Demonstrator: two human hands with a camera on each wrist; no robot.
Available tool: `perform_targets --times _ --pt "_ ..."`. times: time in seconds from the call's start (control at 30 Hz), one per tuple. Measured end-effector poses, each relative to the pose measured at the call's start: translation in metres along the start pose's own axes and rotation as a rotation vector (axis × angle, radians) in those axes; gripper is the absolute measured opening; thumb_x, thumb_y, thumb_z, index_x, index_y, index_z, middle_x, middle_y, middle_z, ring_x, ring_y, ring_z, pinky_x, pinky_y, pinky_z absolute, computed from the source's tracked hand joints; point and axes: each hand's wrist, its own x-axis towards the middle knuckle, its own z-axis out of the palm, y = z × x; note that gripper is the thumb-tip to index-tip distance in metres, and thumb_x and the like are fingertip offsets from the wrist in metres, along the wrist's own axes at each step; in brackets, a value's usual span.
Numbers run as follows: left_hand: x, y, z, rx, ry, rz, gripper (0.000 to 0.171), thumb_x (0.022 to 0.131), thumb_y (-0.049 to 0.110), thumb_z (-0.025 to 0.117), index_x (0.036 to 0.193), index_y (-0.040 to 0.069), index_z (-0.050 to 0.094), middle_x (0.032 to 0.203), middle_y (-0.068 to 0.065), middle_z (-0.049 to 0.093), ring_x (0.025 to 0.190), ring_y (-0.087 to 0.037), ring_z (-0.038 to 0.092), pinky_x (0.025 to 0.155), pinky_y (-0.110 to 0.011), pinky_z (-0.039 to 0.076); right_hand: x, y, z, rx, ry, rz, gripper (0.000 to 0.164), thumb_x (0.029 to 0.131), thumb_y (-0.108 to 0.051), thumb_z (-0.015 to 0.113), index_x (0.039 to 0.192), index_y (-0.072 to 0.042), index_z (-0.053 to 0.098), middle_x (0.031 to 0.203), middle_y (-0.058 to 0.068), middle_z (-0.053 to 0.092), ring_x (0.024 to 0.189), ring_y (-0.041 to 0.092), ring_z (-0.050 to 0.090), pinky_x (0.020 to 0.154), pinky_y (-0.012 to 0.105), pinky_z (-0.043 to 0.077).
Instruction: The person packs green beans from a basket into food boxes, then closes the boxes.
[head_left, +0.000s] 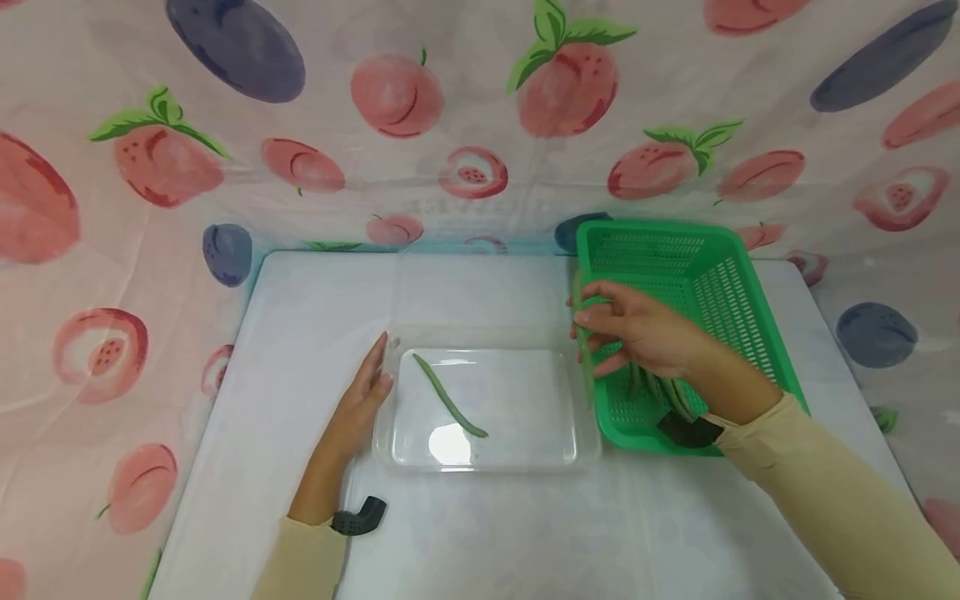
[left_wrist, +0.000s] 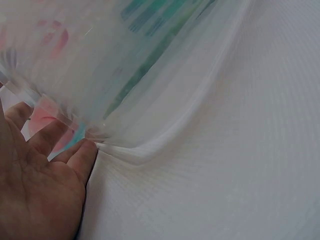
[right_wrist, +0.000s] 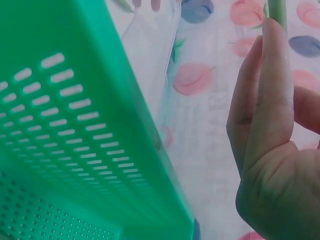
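A long green bean [head_left: 587,385] is pinched between the thumb and fingers of my right hand [head_left: 637,329], held up at the left rim of the green basket [head_left: 772,367]. In the right wrist view only a short piece of the bean [right_wrist: 277,11] shows past the thumb. My left hand [head_left: 363,400] touches the left side of a clear plastic container [head_left: 525,462], its fingers nearly straight along the wall. One green bean [head_left: 448,402] lies slantwise on the container's bottom. Several more beans [head_left: 678,400] lie in the basket, partly hidden under my right wrist.
Both containers stand on a white-covered table [head_left: 487,533], the basket right of the clear one. Behind the table hangs a fruit-patterned cloth [head_left: 480,100]. Black straps with small camera mounts [head_left: 360,517] sit at the wrists.
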Motion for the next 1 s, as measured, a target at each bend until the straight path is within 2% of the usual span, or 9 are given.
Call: perform_targets --times 0.33,0.63,1.0 --pt "0.001 -0.001 0.0 0.014 -0.005 0.001 0.062 0.107 0.034 0.044 0.158 0.054 0.016 0.173 0.007 0.012 0.157 -0.044 0.016 0.108 -0.073 0.034 0.007 -0.002 0.018 0.007 -0.032 -0.001 0.021 0.108 -0.017 0.052 0.123 -0.012 0.04 0.103 0.003 0.067 0.081 0.02 0.07 0.063 0.041 0.064" --pt "0.002 -0.001 -0.001 0.011 -0.001 -0.002 0.061 0.107 0.034 0.044 0.158 0.055 0.017 0.172 0.008 0.012 0.157 -0.044 0.017 0.108 -0.072 0.035 0.018 -0.007 0.036 -0.039 -0.052 0.023 0.026 0.106 -0.017 0.056 0.128 -0.011 0.043 0.104 0.008 0.068 0.082 0.02 0.07 0.063 0.04 0.064" --pt "0.001 -0.002 -0.001 0.0 -0.005 -0.008 0.061 0.107 0.035 0.045 0.158 0.056 0.017 0.172 0.009 0.014 0.156 -0.044 0.019 0.106 -0.072 0.037 0.026 -0.01 0.057 -0.086 -0.119 0.029 0.031 0.105 -0.021 0.059 0.132 -0.01 0.048 0.104 0.011 0.067 0.085 0.022 0.069 0.066 0.044 0.064"
